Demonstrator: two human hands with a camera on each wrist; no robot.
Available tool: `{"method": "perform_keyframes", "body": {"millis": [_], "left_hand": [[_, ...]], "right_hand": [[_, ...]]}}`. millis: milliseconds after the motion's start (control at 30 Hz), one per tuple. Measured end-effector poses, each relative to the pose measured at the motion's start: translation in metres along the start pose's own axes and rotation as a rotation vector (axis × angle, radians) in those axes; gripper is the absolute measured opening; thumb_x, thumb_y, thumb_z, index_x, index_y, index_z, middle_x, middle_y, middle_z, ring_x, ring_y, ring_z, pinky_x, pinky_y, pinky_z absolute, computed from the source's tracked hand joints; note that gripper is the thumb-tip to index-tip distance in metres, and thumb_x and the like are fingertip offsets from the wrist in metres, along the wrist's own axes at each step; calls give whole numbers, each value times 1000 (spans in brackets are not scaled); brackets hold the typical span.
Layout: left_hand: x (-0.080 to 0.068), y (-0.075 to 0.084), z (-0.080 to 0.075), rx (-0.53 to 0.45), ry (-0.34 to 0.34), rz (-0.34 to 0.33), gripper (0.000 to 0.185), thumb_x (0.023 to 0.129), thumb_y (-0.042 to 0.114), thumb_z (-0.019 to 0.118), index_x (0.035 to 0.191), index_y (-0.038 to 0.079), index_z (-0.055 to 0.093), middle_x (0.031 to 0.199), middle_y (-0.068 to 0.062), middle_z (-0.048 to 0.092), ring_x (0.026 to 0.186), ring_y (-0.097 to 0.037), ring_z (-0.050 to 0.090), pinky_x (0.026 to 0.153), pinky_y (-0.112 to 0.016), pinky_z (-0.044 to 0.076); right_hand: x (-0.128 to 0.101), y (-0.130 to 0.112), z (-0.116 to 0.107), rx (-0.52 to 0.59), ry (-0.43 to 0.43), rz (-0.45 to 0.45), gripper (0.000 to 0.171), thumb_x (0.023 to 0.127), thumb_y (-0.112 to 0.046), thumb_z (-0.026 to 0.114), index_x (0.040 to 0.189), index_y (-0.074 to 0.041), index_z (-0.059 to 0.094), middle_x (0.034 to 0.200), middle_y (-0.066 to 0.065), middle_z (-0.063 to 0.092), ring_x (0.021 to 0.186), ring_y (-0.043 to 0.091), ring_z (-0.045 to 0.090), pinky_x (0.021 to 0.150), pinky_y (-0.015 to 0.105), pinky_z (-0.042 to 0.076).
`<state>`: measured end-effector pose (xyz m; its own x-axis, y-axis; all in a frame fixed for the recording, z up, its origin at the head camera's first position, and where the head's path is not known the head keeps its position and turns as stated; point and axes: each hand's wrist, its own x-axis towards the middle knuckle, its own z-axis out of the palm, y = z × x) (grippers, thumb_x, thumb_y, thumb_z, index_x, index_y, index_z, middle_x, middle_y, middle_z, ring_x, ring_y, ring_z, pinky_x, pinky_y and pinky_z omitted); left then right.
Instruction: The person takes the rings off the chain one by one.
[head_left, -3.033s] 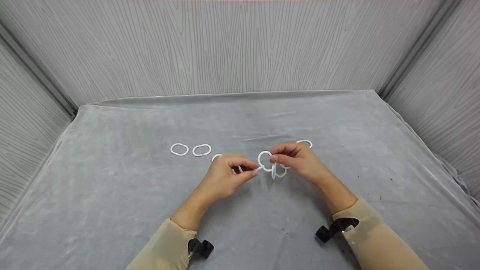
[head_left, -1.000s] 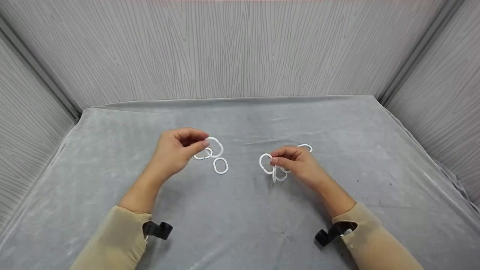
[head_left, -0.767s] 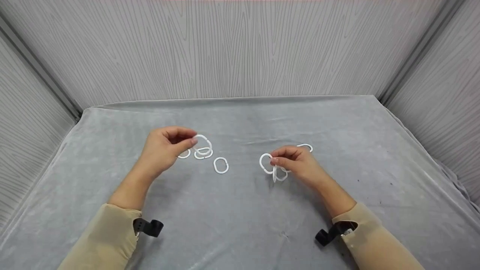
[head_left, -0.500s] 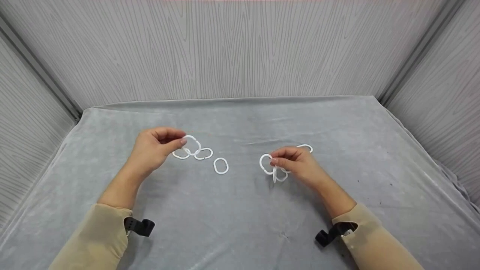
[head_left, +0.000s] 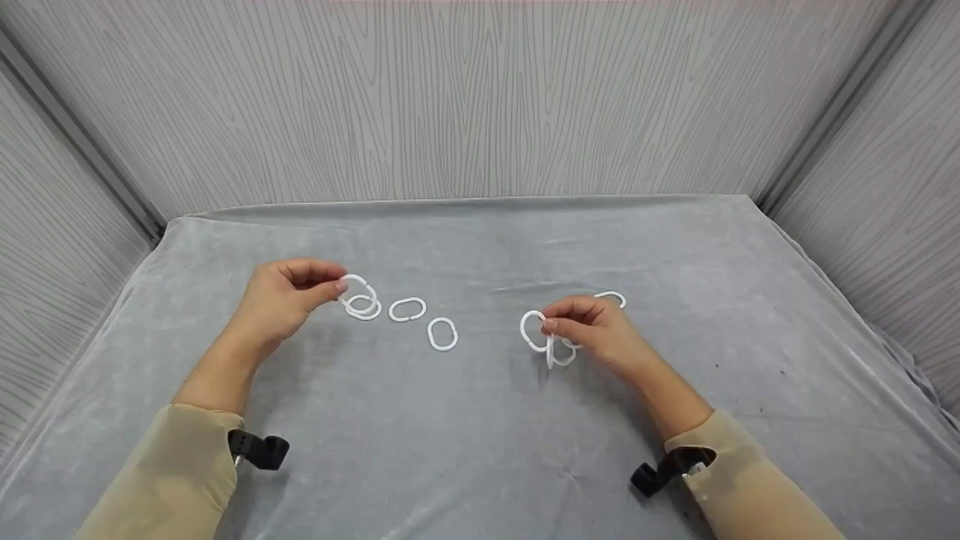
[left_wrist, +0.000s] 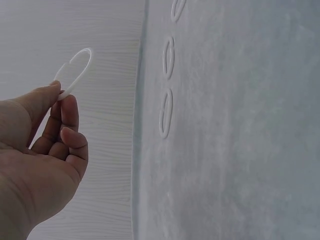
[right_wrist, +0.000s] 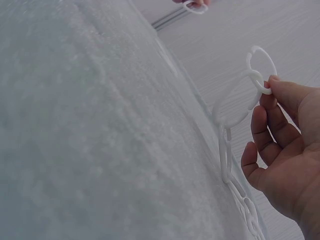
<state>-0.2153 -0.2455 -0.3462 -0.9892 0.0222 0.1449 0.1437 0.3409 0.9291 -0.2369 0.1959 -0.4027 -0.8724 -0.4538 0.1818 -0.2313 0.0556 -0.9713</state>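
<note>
L hand (head_left: 283, 298): raised just above the cloth (head_left: 480, 450), wrist bent inward, thumb + forefinger pinching one white ring (head_left: 352, 288); other fingers curled loosely, per L wrist view. Held ring hangs directly over a flat ring (head_left: 363, 307) on the cloth. Loose flat rings, counted L to R: 3, incl. second ring (head_left: 407, 309) and third ring (head_left: 442, 334), all lying near each other in a row. R hand (head_left: 596, 330): low over the cloth, thumb + forefinger clamped on a chain of linked rings (head_left: 546, 341); chain hangs to the cloth, exact link count cannot be told. One more ring (head_left: 613, 298) lies partly hidden behind R hand.
</note>
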Motion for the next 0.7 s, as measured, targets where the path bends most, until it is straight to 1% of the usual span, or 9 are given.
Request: {"method": "perform_keyframes", "body": {"millis": [100, 200, 400, 533, 700], "left_hand": [[1, -5, -6, -6, -7, -27, 28, 97, 9, 79, 119, -7, 75, 100, 0, 78, 88, -7, 70, 81, -20, 55], [2, -11, -10, -4, -10, -60, 31, 97, 11, 79, 121, -7, 74, 98, 4, 77, 89, -8, 70, 82, -23, 54], [2, -21, -17, 47, -25, -107, 34, 97, 16, 80, 122, -6, 74, 93, 11, 75, 87, -7, 68, 77, -23, 50], [2, -27, -20, 70, -46, -127, 34, 97, 17, 80, 123, -5, 74, 92, 11, 75, 86, -6, 68, 75, -22, 49], [3, -36, -23, 83, -79, -130, 36, 97, 17, 81, 123, -6, 73, 91, 9, 75, 84, -7, 68, 75, -22, 51]], "right_hand": [[0, 1, 0, 0, -4, -5, 31, 98, 0, 73, 116, 22, 64, 92, 2, 77, 84, 12, 70, 73, 24, 54], [1, 2, -1, -9, -5, -12, 30, 98, 0, 73, 116, 23, 64, 92, 3, 77, 84, 13, 70, 73, 23, 54], [1, 1, 0, -19, -7, -15, 29, 98, 0, 73, 115, 22, 65, 91, 2, 77, 83, 13, 70, 72, 24, 54], [1, 2, 0, -20, -10, -16, 29, 98, 0, 73, 115, 22, 65, 91, 3, 77, 84, 12, 70, 74, 25, 55], [1, 3, 0, -21, -4, -12, 29, 98, 0, 73, 115, 22, 65, 92, 3, 77, 84, 11, 70, 75, 25, 55]]}}
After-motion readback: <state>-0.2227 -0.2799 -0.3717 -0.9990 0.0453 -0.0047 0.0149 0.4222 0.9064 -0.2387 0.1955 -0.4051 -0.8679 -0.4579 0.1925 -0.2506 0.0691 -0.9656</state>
